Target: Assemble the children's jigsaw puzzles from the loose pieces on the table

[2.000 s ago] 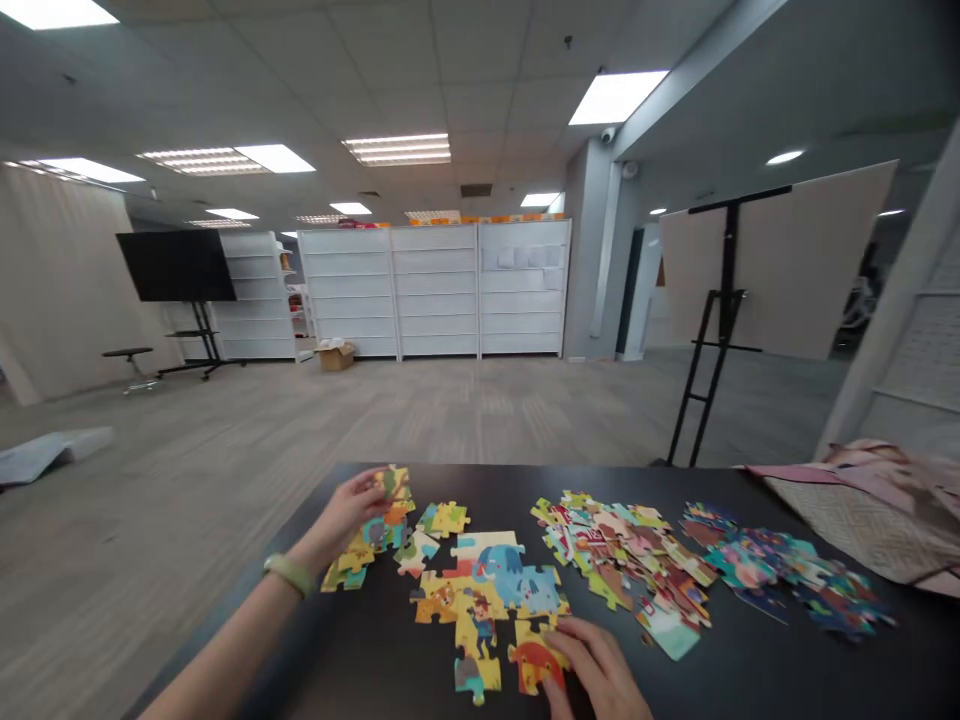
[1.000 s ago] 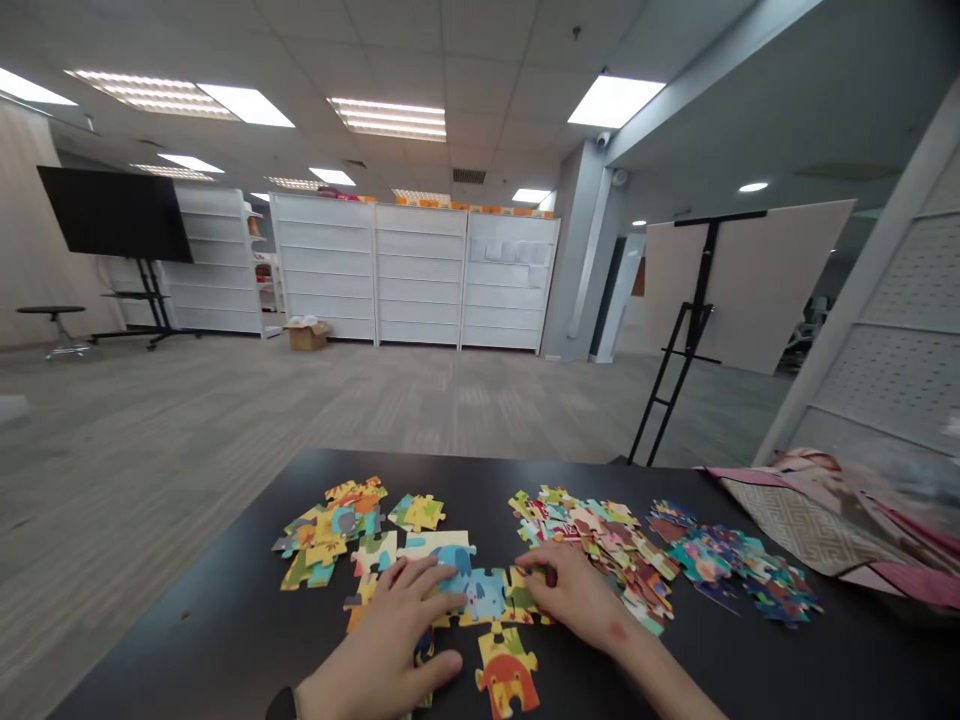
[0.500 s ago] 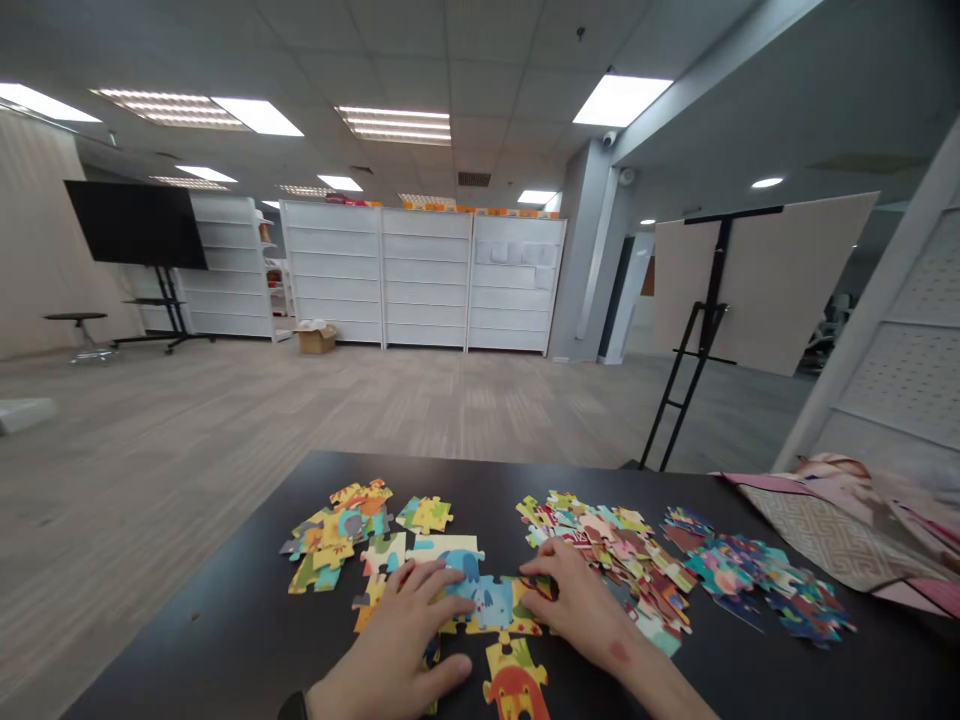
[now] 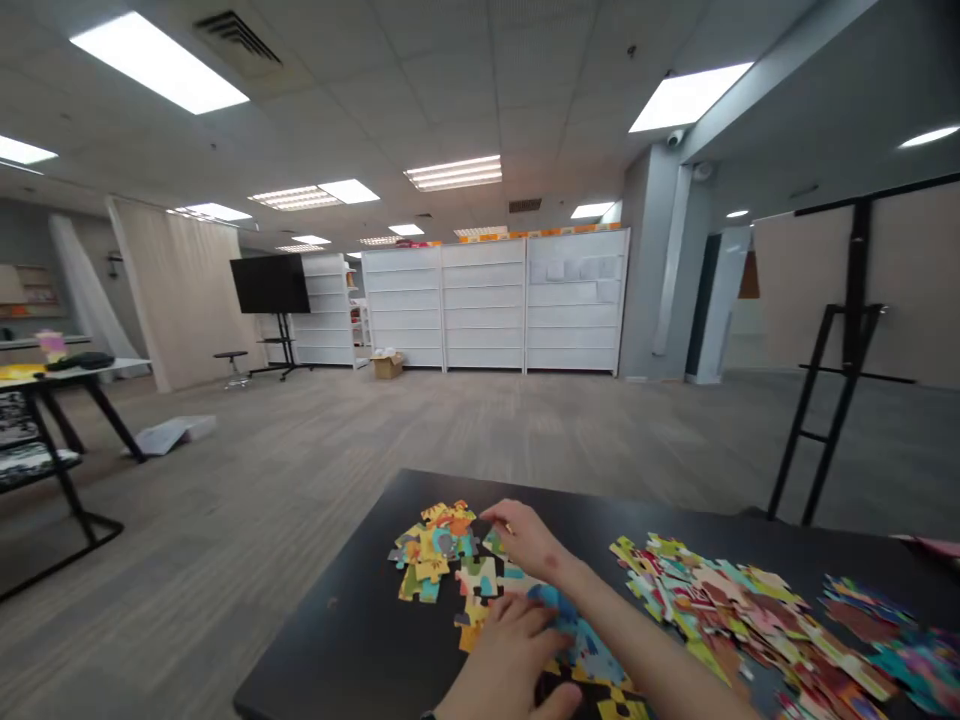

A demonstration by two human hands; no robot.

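Looking down at the black table (image 4: 322, 610), we see our left hand (image 4: 506, 655) closest to us, lying on top of some puzzle pieces near the front edge. Its fingers are bent and close together, but we cannot tell if they are holding a piece. A dark wrist band (image 4: 427, 716) just shows at the bottom. Our right arm (image 4: 645, 645) goes across, over the blue puzzle pieces (image 4: 577, 630), and our right hand (image 4: 529, 540) sits just past the left hand. Its fingers are together, with the tips down near the pieces, and we cannot tell if they pinch anything. A small pile of puzzle pieces (image 4: 431, 550) lies just left of that hand. To the right is a big messy pile of puzzle pieces (image 4: 720, 620), and past it is a pile of bright blue and pink pieces (image 4: 877, 640) at the edge of the view. A pink cloth (image 4: 926, 545) pokes in by the far corner. Past the table is a wide gray floor (image 4: 450, 440) with a black easel (image 4: 836, 370), a flat white board (image 4: 169, 435), white shelves (image 4: 495, 305), a cardboard box (image 4: 387, 367), and a black TV (image 4: 270, 285).
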